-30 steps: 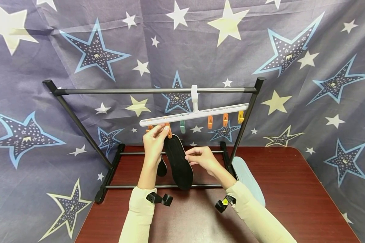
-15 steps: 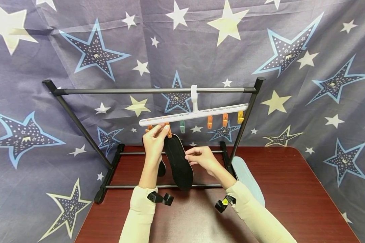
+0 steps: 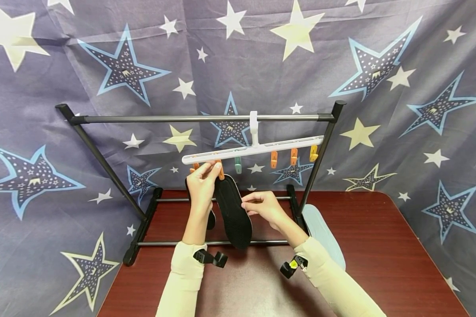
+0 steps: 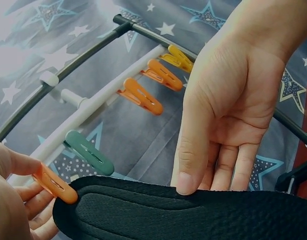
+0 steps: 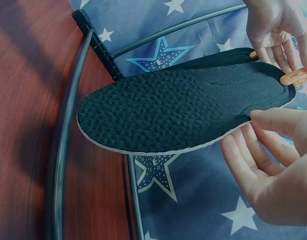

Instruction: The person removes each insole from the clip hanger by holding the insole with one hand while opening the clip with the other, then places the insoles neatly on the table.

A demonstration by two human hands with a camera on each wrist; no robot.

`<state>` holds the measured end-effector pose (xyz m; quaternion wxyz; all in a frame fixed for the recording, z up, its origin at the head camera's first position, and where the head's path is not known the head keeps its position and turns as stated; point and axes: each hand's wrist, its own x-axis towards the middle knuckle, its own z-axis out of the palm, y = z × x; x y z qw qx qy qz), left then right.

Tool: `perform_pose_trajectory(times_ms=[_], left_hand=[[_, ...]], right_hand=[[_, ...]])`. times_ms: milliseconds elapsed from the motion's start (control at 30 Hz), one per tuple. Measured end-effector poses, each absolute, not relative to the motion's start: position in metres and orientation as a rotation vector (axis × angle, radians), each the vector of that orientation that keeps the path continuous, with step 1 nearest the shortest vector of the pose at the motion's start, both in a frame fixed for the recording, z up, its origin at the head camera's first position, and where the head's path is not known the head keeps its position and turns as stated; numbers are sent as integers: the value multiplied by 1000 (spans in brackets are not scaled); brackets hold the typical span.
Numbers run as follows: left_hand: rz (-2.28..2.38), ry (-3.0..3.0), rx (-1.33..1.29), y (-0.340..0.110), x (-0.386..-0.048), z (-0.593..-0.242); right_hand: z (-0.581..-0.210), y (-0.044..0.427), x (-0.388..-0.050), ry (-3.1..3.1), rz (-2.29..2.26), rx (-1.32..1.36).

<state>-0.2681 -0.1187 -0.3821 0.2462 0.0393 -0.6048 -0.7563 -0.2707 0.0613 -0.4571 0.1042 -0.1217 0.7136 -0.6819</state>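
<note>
A black insole [image 3: 234, 211] hangs under the left half of a white clip hanger [image 3: 222, 155], its upper end at an orange clothespin [image 4: 56, 184]. My left hand [image 3: 200, 187] pinches that clothespin between thumb and fingers. My right hand [image 3: 263, 206] pinches the insole's right edge, thumb on the dark face and fingers behind, as the right wrist view shows. Behind my left hand hangs a second black insole [image 3: 211, 219], partly hidden, with another orange clothespin [image 3: 194, 167] above it.
The hanger hooks over the top bar of a black rack [image 3: 162, 119]. A green clip [image 3: 238, 165], orange clips [image 3: 274, 159] and a yellow clip [image 3: 314, 152] dangle from it. A light blue insole [image 3: 324, 233] lies on the red-brown table [image 3: 388, 255] at the right.
Almost nothing differs. My left forearm has shifted very slightly to the right, while both hands keep their grips on the clothespin and the insole.
</note>
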Motion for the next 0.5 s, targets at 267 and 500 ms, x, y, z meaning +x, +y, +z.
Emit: perform_pose_trajectory(times_ms=[267, 500], left_hand=[[-2049, -1640, 93, -118, -269, -384], [-2044, -1626, 73, -117, -270, -384]], right_hand=[[-457, 61, -269, 2106, -2015, -362], [-456, 62, -268, 2111, -2013, -346]])
